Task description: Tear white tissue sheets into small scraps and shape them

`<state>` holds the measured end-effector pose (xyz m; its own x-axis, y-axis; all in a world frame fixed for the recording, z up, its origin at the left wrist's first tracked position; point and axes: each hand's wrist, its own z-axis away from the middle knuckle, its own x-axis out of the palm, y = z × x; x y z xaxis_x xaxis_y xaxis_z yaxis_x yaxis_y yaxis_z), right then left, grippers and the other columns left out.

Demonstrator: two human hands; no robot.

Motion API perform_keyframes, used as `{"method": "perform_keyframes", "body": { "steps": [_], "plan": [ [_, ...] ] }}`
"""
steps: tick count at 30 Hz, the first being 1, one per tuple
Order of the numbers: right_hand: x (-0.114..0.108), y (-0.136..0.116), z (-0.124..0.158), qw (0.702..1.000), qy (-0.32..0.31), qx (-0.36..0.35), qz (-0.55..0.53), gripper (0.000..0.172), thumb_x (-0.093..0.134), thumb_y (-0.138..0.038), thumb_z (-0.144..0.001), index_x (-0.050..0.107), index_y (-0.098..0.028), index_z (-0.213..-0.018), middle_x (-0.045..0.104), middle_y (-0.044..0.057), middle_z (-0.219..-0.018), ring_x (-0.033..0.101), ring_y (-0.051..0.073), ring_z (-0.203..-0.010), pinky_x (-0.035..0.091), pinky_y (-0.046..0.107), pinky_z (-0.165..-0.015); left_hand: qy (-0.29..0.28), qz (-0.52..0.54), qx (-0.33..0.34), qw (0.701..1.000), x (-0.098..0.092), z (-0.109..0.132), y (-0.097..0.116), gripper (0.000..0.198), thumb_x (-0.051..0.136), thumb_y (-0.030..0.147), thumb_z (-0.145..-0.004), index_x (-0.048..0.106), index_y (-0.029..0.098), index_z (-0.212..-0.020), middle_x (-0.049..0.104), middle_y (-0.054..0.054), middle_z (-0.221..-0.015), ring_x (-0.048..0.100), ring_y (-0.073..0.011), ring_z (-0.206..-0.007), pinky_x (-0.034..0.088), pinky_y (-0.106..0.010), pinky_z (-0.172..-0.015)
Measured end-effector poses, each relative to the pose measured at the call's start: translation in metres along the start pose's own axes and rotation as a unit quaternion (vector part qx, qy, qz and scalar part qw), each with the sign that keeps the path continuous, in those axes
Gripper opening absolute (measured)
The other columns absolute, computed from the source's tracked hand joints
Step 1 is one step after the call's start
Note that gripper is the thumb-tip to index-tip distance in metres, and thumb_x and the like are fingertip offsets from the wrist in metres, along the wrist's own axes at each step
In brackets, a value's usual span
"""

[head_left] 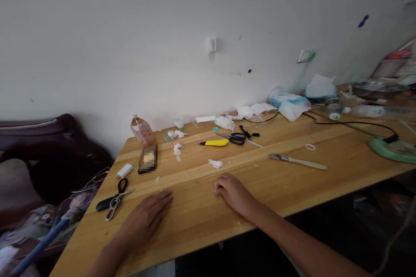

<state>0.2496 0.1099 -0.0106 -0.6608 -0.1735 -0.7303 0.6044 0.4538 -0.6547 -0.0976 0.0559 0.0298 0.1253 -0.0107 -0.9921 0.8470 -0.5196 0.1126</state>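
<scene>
My left hand (pixel 147 214) lies flat on the wooden table (pixel 191 220), palm down, fingers stretched out and holding nothing. To its left are a small pair of scissors (pixel 114 204) with metal handles and a black-handled tool (pixel 108 201) partly under them. My right hand (pixel 232 190) rests on the table with its fingers curled in, and nothing shows in them. Just beyond it lies a crumpled white tissue (pixel 215 163). Farther back are a yellow utility knife (pixel 216 143) and dark blue-handled scissors (pixel 236 138). A flat brush (pixel 299 162) with a wooden handle lies to the right.
A bottle of pinkish liquid (pixel 142 130), a phone (pixel 148 159) and a white charger (pixel 125 170) stand or lie at the left. Tissue packs (pixel 287 101), a black cable (pixel 354 123) and a green lamp base (pixel 390 150) occupy the right. A wall (pixel 162 52) rises behind.
</scene>
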Motion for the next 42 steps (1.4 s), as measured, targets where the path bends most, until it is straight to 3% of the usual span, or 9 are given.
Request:
{"method": "perform_keyframes", "body": {
  "steps": [6, 10, 15, 19, 24, 28, 34, 38, 42],
  "plan": [
    [-0.011, -0.002, 0.050, 0.998, -0.045, -0.039, -0.012, 0.019, 0.071, -0.004, -0.085, 0.066, -0.017, -0.072, 0.069, -0.001, -0.082, 0.065, 0.014, -0.090, 0.051, 0.027, -0.082, 0.057, 0.001, -0.030, 0.998, 0.022, 0.005, -0.019, 0.042, 0.049, 0.042, -0.101, 0.058, 0.029, -0.140, 0.059, -0.003, -0.147, 0.059, -0.0231, -0.132, 0.048, -0.043, -0.112],
    [-0.009, 0.012, 0.004, 1.000, -0.009, 0.006, 0.028, 0.013, 0.065, -0.026, -0.096, 0.067, -0.015, -0.089, 0.069, 0.003, -0.096, 0.066, 0.019, -0.098, 0.054, 0.042, -0.090, 0.080, 0.005, -0.038, 0.996, 0.022, -0.002, -0.020, 0.040, 0.048, 0.041, -0.101, 0.059, 0.028, -0.138, 0.060, -0.004, -0.145, 0.060, -0.0222, -0.131, 0.049, -0.042, -0.111],
    [0.019, -0.001, -0.059, 0.999, -0.006, 0.018, 0.046, 0.025, 0.063, -0.035, -0.098, 0.065, -0.016, -0.115, 0.067, 0.007, -0.115, 0.067, 0.020, -0.099, 0.057, 0.042, -0.087, 0.099, 0.006, -0.022, 0.995, 0.017, -0.006, -0.013, 0.041, 0.051, 0.038, -0.100, 0.057, 0.029, -0.140, 0.062, -0.004, -0.143, 0.061, -0.0211, -0.129, 0.052, -0.038, -0.108],
    [0.017, -0.009, -0.031, 0.998, -0.044, -0.018, 0.035, 0.020, 0.064, -0.033, -0.098, 0.067, -0.015, -0.106, 0.069, 0.005, -0.107, 0.068, 0.019, -0.096, 0.056, 0.042, -0.088, 0.125, 0.009, -0.023, 0.992, 0.019, -0.002, -0.012, 0.041, 0.051, 0.037, -0.100, 0.057, 0.030, -0.140, 0.060, -0.004, -0.146, 0.056, -0.0223, -0.135, 0.049, -0.041, -0.111],
    [-0.014, 0.010, 0.018, 0.997, -0.062, -0.023, 0.046, 0.022, 0.065, -0.028, -0.097, 0.065, -0.016, -0.078, 0.069, 0.000, -0.086, 0.067, 0.017, -0.091, 0.055, 0.038, -0.086, 0.182, 0.014, -0.052, 0.982, 0.027, 0.000, -0.019, 0.036, 0.042, 0.030, -0.103, 0.062, 0.023, -0.132, 0.059, -0.010, -0.146, 0.053, -0.0246, -0.137, 0.046, -0.046, -0.113],
    [-0.022, 0.030, 0.003, 0.995, -0.009, 0.030, 0.090, 0.018, 0.065, -0.029, -0.097, 0.066, -0.015, -0.086, 0.069, 0.002, -0.093, 0.066, 0.019, -0.096, 0.054, 0.041, -0.090, 0.200, 0.004, -0.054, 0.978, 0.031, 0.003, -0.019, 0.033, 0.043, 0.026, -0.102, 0.065, 0.024, -0.127, 0.064, -0.009, -0.139, 0.058, -0.0242, -0.131, 0.051, -0.044, -0.109],
    [0.002, 0.026, -0.022, 0.991, 0.019, 0.072, 0.115, 0.017, 0.063, -0.032, -0.098, 0.067, -0.016, -0.098, 0.069, 0.005, -0.104, 0.066, 0.019, -0.098, 0.054, 0.042, -0.091, 0.207, -0.019, -0.052, 0.977, 0.033, 0.028, -0.007, 0.038, 0.040, 0.016, -0.099, 0.066, 0.025, -0.126, 0.072, -0.006, -0.127, 0.067, -0.0217, -0.119, 0.056, -0.040, -0.102],
    [0.013, 0.004, -0.018, 0.996, -0.017, 0.039, 0.076, 0.015, 0.064, -0.028, -0.097, 0.067, -0.015, -0.089, 0.070, 0.003, -0.098, 0.066, 0.020, -0.100, 0.053, 0.043, -0.092, 0.195, -0.025, -0.042, 0.980, 0.033, 0.041, -0.001, 0.038, 0.044, 0.017, -0.099, 0.063, 0.028, -0.130, 0.071, -0.003, -0.131, 0.065, -0.0216, -0.124, 0.055, -0.040, -0.104],
    [0.004, -0.011, 0.004, 0.995, -0.093, -0.035, 0.010, 0.016, 0.066, -0.011, -0.091, 0.069, -0.018, -0.077, 0.070, 0.000, -0.086, 0.065, 0.017, -0.097, 0.050, 0.033, -0.089, 0.182, -0.033, -0.037, 0.982, 0.032, 0.041, 0.000, 0.036, 0.044, 0.019, -0.099, 0.066, 0.028, -0.127, 0.071, -0.002, -0.130, 0.065, -0.0211, -0.124, 0.055, -0.039, -0.104]
  ]
}}
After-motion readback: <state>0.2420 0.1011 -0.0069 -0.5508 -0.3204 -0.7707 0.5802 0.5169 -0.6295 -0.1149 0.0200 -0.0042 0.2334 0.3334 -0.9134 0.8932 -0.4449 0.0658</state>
